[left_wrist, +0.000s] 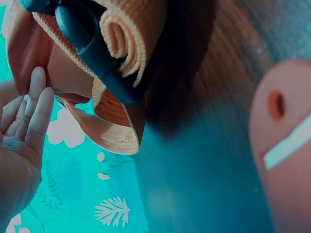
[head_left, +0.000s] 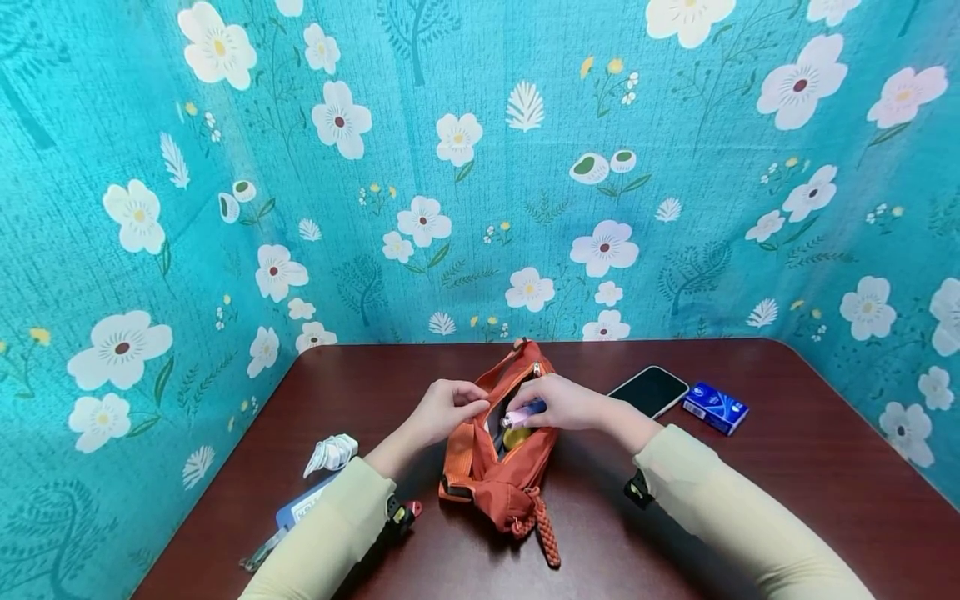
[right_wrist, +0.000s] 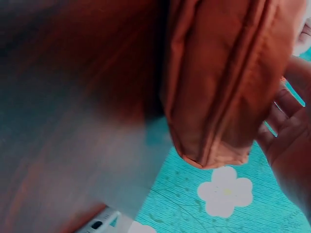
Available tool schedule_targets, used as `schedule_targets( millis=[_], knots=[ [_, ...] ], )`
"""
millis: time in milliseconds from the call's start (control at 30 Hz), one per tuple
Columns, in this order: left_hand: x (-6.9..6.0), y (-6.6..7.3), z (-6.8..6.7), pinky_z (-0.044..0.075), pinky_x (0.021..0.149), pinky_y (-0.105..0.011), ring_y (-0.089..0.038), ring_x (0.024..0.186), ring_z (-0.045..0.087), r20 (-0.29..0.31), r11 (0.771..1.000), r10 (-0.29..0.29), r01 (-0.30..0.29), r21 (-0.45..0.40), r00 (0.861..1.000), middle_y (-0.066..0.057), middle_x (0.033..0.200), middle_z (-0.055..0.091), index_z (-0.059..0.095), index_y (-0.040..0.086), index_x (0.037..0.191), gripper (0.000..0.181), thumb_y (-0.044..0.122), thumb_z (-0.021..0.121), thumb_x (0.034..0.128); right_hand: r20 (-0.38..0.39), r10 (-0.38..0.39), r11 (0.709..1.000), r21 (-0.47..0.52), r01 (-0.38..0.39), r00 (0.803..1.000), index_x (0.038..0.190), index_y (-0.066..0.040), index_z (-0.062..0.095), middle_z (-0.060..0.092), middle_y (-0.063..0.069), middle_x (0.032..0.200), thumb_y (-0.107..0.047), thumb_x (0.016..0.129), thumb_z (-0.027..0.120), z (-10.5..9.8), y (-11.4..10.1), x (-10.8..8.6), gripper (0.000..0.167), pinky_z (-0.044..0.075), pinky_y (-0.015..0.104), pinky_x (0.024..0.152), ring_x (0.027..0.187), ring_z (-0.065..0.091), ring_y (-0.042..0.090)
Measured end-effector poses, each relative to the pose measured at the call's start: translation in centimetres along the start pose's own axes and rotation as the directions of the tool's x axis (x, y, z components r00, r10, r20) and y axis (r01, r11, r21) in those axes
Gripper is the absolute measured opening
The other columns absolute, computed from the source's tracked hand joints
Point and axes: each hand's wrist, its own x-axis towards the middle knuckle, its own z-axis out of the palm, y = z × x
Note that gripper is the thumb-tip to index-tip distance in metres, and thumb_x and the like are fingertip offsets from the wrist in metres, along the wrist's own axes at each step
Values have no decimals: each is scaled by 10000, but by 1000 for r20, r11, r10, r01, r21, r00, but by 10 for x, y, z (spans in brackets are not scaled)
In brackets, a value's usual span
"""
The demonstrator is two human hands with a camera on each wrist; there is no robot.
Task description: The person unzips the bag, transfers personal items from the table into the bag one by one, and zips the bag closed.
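An orange-red fabric bag [head_left: 525,467] lies on the table with its zipped top open. My left hand [head_left: 446,408] pinches the left rim of the opening between thumb and fingers. At the opening, my right hand [head_left: 558,402] holds a small pink-and-blue stick-shaped thing [head_left: 517,418] with a shiny end; its exact kind is unclear. Below it, a yellow-green rounded thing [head_left: 515,438] shows inside the bag. The left wrist view shows the bag's rolled strap [left_wrist: 129,41] and black buckle [left_wrist: 80,36]. In the right wrist view, the bag's side [right_wrist: 218,82] hides my right fingertips.
Right of the bag lie a dark-screened phone [head_left: 651,392] and a blue box [head_left: 716,408]. To the left are a bundled white cable [head_left: 332,454] and a blue card holder [head_left: 288,515], partly behind my left sleeve. A small red thing [head_left: 415,507] sits by my left wrist.
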Motion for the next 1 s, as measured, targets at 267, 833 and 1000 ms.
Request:
schedule_targets(
  millis=[267,833,1000],
  knots=[
    [-2,0,0,544,643,-261,-119,701,638,-19,1000,14,-14,15,1000,0,820,698,752,61,970,103,117,709,896,18,71,993,96,-72,997,1036,-176,742,675,-116,964,-132,861,749,15,8,1,180,503,312,847,890,587,113],
    [-3,1,0,550,669,-268,-123,727,652,-26,1000,14,-13,12,1000,-11,838,697,744,54,985,117,127,701,903,16,110,990,82,-111,994,1009,-174,744,671,-121,922,-152,849,764,19,10,-1,163,502,347,870,857,587,117],
    [-4,0,0,545,672,-262,-121,729,646,-15,1000,2,-2,16,1000,1,838,696,746,65,989,116,129,705,900,0,91,992,84,-90,996,1019,-152,743,680,-84,948,-172,838,776,20,12,-2,185,509,357,853,866,590,146]
  ],
)
